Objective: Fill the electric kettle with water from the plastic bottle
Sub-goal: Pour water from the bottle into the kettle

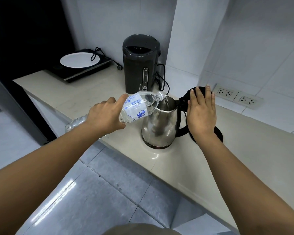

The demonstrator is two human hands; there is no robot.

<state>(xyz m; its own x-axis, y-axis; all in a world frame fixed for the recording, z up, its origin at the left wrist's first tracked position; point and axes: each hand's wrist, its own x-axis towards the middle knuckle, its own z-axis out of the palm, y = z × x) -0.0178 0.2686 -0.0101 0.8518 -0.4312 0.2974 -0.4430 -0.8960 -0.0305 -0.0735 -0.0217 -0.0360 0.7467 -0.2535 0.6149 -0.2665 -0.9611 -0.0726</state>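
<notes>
A steel electric kettle (159,126) stands on the beige counter (185,167) with its black lid (193,93) swung open to the right. My left hand (105,116) grips a clear plastic bottle (139,106) around its labelled middle. The bottle is tilted, its uncapped neck over the kettle's mouth, and a stream of water runs into the kettle. My right hand (201,112) rests with flat, spread fingers against the open lid, above the black handle. It covers most of the lid and handle.
A dark thermo pot (139,63) with its cord stands behind the kettle. An induction hob with a white plate (79,60) sits at the back left. Two wall sockets (237,97) are at the right. The counter edge runs diagonally, with tiled floor below.
</notes>
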